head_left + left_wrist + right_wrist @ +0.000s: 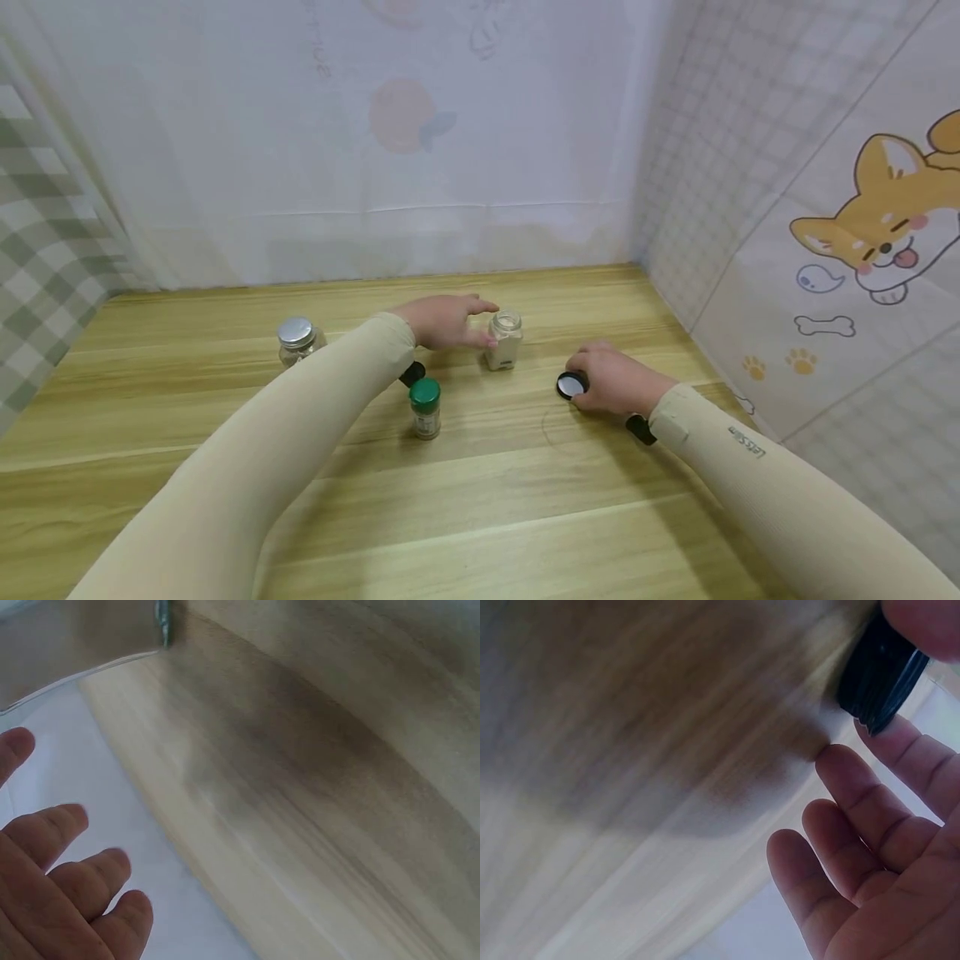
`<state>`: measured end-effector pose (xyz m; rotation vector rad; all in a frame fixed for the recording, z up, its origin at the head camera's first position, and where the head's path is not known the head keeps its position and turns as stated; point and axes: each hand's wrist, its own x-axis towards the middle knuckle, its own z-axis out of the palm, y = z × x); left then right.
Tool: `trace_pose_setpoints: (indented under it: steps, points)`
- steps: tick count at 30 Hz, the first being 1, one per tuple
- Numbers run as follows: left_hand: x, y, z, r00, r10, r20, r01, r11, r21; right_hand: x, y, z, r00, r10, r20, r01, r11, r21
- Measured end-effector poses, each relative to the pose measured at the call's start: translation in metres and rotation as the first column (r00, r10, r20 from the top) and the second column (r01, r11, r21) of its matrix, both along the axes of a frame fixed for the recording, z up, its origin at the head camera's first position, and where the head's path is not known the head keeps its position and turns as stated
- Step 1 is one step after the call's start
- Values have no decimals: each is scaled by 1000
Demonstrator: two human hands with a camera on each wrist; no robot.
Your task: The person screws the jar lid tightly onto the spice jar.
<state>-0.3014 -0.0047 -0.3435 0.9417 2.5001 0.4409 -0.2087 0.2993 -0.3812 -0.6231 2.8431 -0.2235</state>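
Observation:
A glass jar (504,348) with pale contents stands upright and uncapped near the middle of the table. Beside it is my left hand (450,322), thumb and fingers spread apart around its left side; whether the thumb touches the glass I cannot tell. In the left wrist view the fingers (105,877) are apart from the jar's edge (82,652). My right hand (617,379) pinches a black lid (572,385) between thumb and index finger, its white inside showing in the head view. The right wrist view shows the lid's dark rim (877,675) and the other fingers loosely bent.
A green-capped shaker bottle (426,408) stands near my left forearm. Farther left is a jar with a silver lid (297,333), partly covered by the sleeve. The wooden table (480,500) ends at a white cloth backdrop (450,242) and a patterned side wall (780,317).

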Motion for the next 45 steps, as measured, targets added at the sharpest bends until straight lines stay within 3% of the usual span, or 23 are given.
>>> trace_pose_setpoints:
  steps: [19,24,37,45]
  points:
    - [4,-5,-36,996,68,58,-72,996,58,0,-1,1,1000,-14,13,14,1000,15]
    - [5,-3,-42,996,62,58,-66,995,69,0,-1,1,1000,-11,9,11,1000,8]
    - [7,-1,-47,992,96,86,-103,991,80,0,-1,-1,1000,-24,12,24,1000,11]
    - [5,-3,-48,995,67,67,-71,996,61,1,0,-1,1000,-16,-6,16,1000,10]
